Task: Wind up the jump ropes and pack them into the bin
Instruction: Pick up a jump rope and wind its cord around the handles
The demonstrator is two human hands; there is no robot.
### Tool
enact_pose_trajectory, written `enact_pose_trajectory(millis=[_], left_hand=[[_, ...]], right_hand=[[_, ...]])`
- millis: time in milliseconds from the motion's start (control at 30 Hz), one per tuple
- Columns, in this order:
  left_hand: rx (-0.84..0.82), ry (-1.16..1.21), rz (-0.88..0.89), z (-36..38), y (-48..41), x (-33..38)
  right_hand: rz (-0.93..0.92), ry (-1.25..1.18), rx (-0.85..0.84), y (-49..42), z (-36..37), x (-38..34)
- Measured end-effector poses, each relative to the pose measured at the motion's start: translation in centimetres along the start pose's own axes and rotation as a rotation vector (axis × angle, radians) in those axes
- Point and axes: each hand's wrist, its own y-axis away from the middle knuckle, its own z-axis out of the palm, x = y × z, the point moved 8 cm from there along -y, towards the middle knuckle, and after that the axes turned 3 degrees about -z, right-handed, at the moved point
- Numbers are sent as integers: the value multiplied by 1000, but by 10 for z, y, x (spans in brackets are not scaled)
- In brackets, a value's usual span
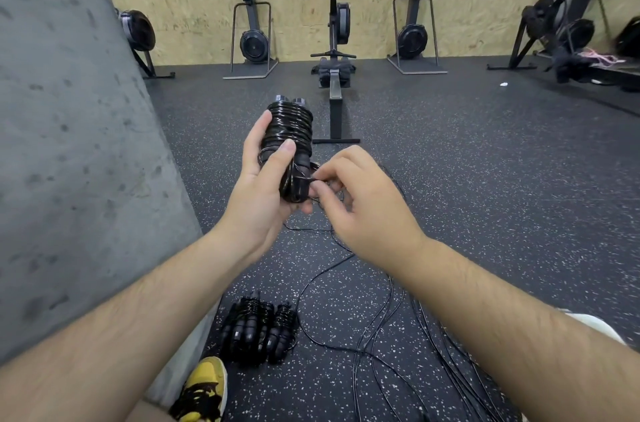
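Loose ropes (362, 349) lie on the floor below the right hand (363, 210), with wound bundles (258, 328) below the left hand (259, 186). Left hand grips the coil (289, 131), long axis upright, leaning away. Right hand pinches the tail (304, 179) at the coil's near end. No bin in view. Tuck-in judged next, and the right hand is nearer.

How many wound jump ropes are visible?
3 wound black rope bundles: one in the left hand, two on the speckled floor beside the yellow shoe; another may be hidden.
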Motion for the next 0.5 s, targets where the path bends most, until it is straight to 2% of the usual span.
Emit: enact_pose_trajectory(millis=[167,400,500], left_hand=[[5,19,-13,2,0,-13],[42,-57,-28,-20,-4,-13],[66,-148,-22,-36,-8,-15]], right_hand=[[-36,-8,25,-5,14,-10],[241,-181,78,-10,35,7],[272,-169,28,-12,53,9]])
